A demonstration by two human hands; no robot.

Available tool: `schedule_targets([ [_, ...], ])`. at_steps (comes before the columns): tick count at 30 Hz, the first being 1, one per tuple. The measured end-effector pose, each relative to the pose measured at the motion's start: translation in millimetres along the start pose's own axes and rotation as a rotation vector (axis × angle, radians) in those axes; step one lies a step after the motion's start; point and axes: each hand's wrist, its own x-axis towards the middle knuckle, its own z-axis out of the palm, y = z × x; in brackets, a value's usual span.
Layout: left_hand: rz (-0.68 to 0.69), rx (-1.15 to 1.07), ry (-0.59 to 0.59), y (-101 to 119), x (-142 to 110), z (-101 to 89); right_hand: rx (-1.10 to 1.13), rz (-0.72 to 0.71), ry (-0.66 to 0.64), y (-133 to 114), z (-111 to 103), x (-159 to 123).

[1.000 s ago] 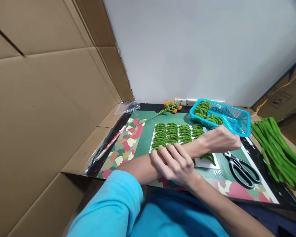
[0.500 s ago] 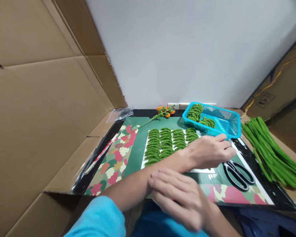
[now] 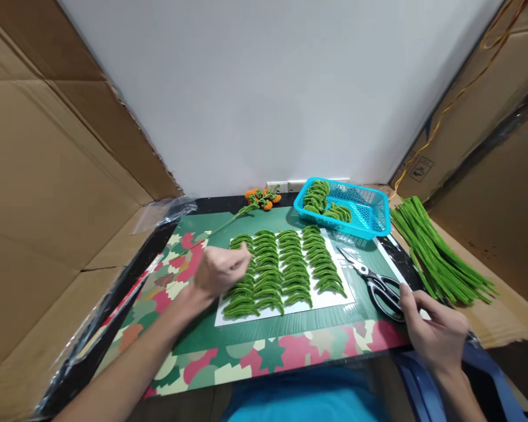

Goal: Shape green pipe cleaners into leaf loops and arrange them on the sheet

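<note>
My left hand is closed in a loose fist over the left column of curved fuzzy green strips, and nothing shows in its fingers. Those strips lie in several columns on a white sheet; the hand hides part of the leftmost column. On the right, my right hand has its thumb raised apart from loosely curled fingers, with no held thing visible. Beside its thumb lie black-handled scissors, blades pointing away to the left. Whether the thumb touches a handle, I cannot tell.
A blue basket with more curved green pieces stands at the back right. Long green fuzzy stems lie right of the patterned green mat. An orange-flowered stem lies at the back. Cardboard walls flank the table.
My hands have come apart: the left moved from the scissors to the left column of strips, the right from my left forearm to beside the scissors. The view has shifted to the right.
</note>
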Motion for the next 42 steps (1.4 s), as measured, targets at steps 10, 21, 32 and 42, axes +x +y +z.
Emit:
schedule_targets([
  [10, -0.428, 0.127, 0.003, -38, -16, 16.2, 0.101, 0.236, -0.115, 12, 7, -5],
  [21, -0.661, 0.123, -0.069, -40, -7, 24.4, 0.127, 0.394, 0.051, 9, 18, -4],
  [32, -0.858, 0.084, -0.158, -51, -3, 23.3, -0.283, 0.53, -0.011, 32, -3, 0],
  [42, -0.852, 0.12, -0.243, -51, -5, 18.2, -0.488, 0.491, -0.123, 37, -10, 7],
])
